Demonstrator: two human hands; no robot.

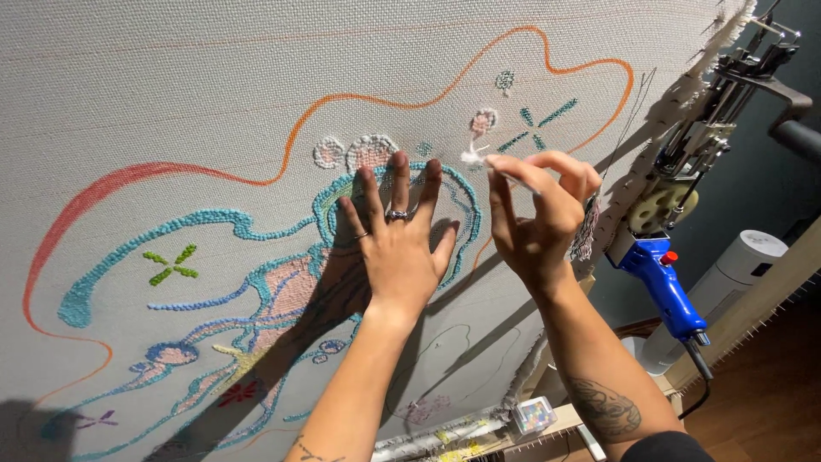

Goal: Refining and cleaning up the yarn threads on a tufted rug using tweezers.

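- left hand flat on tufting cloth, 4 fingers spread wide, bracing over teal loops
- right hand fingers pinched on white yarn tuft just beside pink patch
- step: picking loose yarn; next needs a gentle pull
- blue tufting gun hangs at frame edge

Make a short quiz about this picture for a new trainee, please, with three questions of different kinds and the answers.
1. True or false: the left hand lies flat on the stretched cloth.
2. What does the right hand pinch? A) a white yarn tuft B) a pencil C) a green thread
3. What colour is the handle of the tufting gun hanging at the frame's right edge?

Key:
1. True.
2. A, the white yarn tuft.
3. Blue.
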